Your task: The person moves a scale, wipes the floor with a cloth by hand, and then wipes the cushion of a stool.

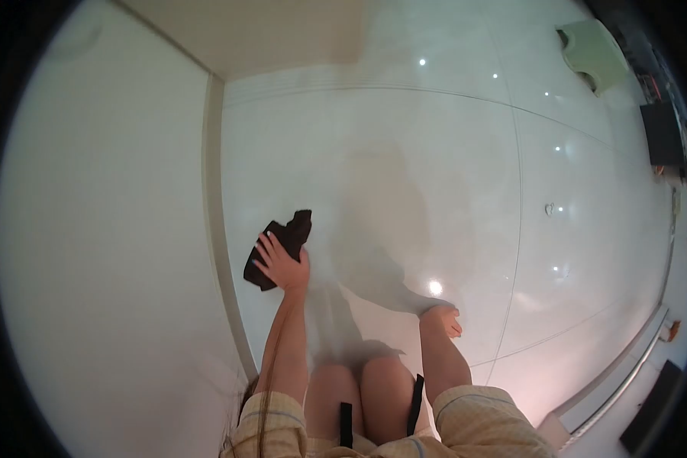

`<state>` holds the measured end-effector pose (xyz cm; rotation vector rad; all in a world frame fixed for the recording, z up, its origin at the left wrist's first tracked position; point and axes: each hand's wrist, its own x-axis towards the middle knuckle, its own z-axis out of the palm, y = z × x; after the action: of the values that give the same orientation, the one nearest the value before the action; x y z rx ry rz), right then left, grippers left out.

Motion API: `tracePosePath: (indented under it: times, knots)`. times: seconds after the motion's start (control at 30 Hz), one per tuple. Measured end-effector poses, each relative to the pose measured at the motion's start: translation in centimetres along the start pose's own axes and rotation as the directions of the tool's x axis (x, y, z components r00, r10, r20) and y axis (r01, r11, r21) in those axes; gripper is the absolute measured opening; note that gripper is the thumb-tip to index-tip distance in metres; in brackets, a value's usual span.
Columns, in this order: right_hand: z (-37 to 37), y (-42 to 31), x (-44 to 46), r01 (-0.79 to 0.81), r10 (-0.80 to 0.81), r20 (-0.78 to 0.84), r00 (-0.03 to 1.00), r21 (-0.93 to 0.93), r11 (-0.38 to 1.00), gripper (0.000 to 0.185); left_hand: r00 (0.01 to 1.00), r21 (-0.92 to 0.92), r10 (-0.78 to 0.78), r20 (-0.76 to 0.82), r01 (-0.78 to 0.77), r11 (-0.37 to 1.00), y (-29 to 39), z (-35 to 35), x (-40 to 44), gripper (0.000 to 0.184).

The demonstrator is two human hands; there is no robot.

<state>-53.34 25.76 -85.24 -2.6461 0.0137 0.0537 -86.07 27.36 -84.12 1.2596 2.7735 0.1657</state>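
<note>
Left hand (285, 269) spread on dark cloth (301, 227), just beside white panel (107, 229). Right hand (443, 319) farther from panel, can't tell its grip. Risk: weak palm pressure lets cloth slip, bunch against panel.

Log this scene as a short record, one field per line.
Left hand: fingers spread over the dark cloth
Right hand: low, near the floor; contact unclear
Floor surface: pale, glossy, with thin dark joint lines
Left side: large pale panel
Upper right: light green object, type uncertain
</note>
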Motion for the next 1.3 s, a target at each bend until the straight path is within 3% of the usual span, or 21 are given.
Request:
tracePosePath:
  times: [0.03, 0.13, 0.2, 0.37, 0.43, 0.53, 0.63, 0.73, 0.87, 0.9, 0.93, 0.97, 1.0, 1.03, 1.07, 1.1, 1.13, 1.2, 1.3]
  knots:
    - [1.9, 0.1, 0.1, -0.019, 0.019, 0.01, 1.0, 0.02, 1.0, 0.056, 0.997, 0.035, -0.058, 0.046, 0.057, 0.998, 0.4, 0.0, 0.3, 0.077]
    - [5.4, -0.4, 0.0, -0.078, 0.078, 0.003, 0.997, 0.034, 0.996, 0.056, 0.874, 0.018, -0.485, -0.003, 0.485, 0.874, 3.6, 1.5, 6.2, 0.068]
    - [5.3, 1.4, 1.8, -0.074, 0.074, -0.037, 0.997, 0.011, 0.997, 0.056, 0.825, -0.005, -0.56, -0.077, 0.561, 0.828, 5.8, 2.2, 8.8, 0.065]
    - [2.9, 0.6, -1.5, -0.099, 0.097, -0.06, 0.993, -0.033, 0.995, 0.056, 0.946, 0.074, -0.304, -0.112, 0.313, 0.947, 9.4, 0.5, 10.6, 0.059]
    - [0.8, -1.2, -2.4, -0.111, 0.108, -0.042, 0.993, -0.064, 0.992, 0.056, 0.953, 0.109, -0.277, -0.12, 0.29, 0.951, 11.2, -1.1, 9.8, 0.06]
    - [-3.9, -1.0, -7.4, -0.117, 0.116, -0.03, 0.993, -0.063, 0.991, 0.056, 0.982, 0.13, -0.104, -0.16, 0.125, 0.984, 10.8, -2.8, 7.5, 0.064]
    - [-5.6, -1.1, -9.0, -0.139, 0.137, -0.031, 0.99, -0.084, 0.987, 0.056, 0.993, 0.146, 0.044, -0.107, -0.028, 0.989, 18.1, -4.3, 4.6, 0.066]
    - [-6.6, -1.5, -9.6, -0.126, 0.121, -0.063, 0.991, -0.078, 0.989, 0.056, 0.948, 0.053, 0.313, -0.057, -0.31, 0.949, 27.5, -4.9, 0.1, 0.063]
    - [-6.0, -2.3, -10.4, -0.097, 0.088, -0.106, 0.99, -0.086, 0.992, 0.056, 0.755, -0.173, 0.642, -0.134, -0.656, 0.734, 36.2, -4.2, -7.3, 0.056]
    - [-5.8, -2.6, -10.1, -0.09, 0.08, -0.111, 0.991, -0.089, 0.992, 0.055, 0.694, -0.235, 0.693, -0.197, -0.719, 0.654, 37.2, -4.6, -8.2, 0.052]
    - [-5.2, -3.3, -9.8, -0.082, 0.071, -0.123, 0.99, -0.084, 0.993, 0.055, 0.693, -0.248, 0.691, -0.205, -0.72, 0.648, 38.1, -4.8, -8.3, 0.052]
    - [-5.1, -3.5, -10.0, -0.076, 0.065, -0.131, 0.989, -0.084, 0.994, 0.055, 0.758, -0.593, 0.645, -0.099, -0.565, 0.573, 38.3, -5.2, -8.3, 0.044]
    - [-5.6, -3.3, -10.3, -0.075, 0.063, -0.135, 0.989, -0.087, 0.993, 0.055, 0.779, -0.843, 0.627, 0.034, -0.314, 0.436, 37.9, -5.8, -8.2, 0.037]
    - [-6.4, -3.2, -10.0, -0.072, 0.059, -0.117, 0.991, -0.113, 0.991, 0.055, 0.849, -0.966, 0.499, 0.172, 0.047, 0.253, 38.3, -5.6, -7.2, 0.036]
    - [-7.4, -3.1, -11.1, -0.077, 0.064, -0.107, 0.992, -0.128, 0.989, 0.055, 0.851, -0.929, 0.405, 0.335, 0.371, -0.01, 37.2, -6.4, -5.1, 0.038]
    - [-8.1, -3.1, -12.5, -0.085, 0.072, -0.097, 0.993, -0.134, 0.987, 0.055, 0.804, -0.748, 0.34, 0.487, 0.585, -0.313, 35.0, -11.2, -1.9, 0.042]
    - [-8.5, -3.0, -13.2, -0.092, 0.081, -0.082, 0.993, -0.141, 0.986, 0.055, 0.792, -0.583, 0.274, 0.546, 0.594, -0.555, 32.8, -13.9, 1.6, 0.042]
    - [-7.8, -3.8, -11.9, -0.105, 0.097, -0.067, 0.993, -0.139, 0.985, 0.055, 0.893, -0.646, 0.217, 0.395, 0.438, -0.625, 29.4, -14.9, 8.4, 0.041]
    - [-7.4, -3.9, -10.5, -0.114, 0.105, -0.073, 0.992, -0.144, 0.983, 0.055, 0.998, -0.874, 0.067, -0.014, 0.021, -0.486, 21.4, -19.4, 15.7, 0.05]
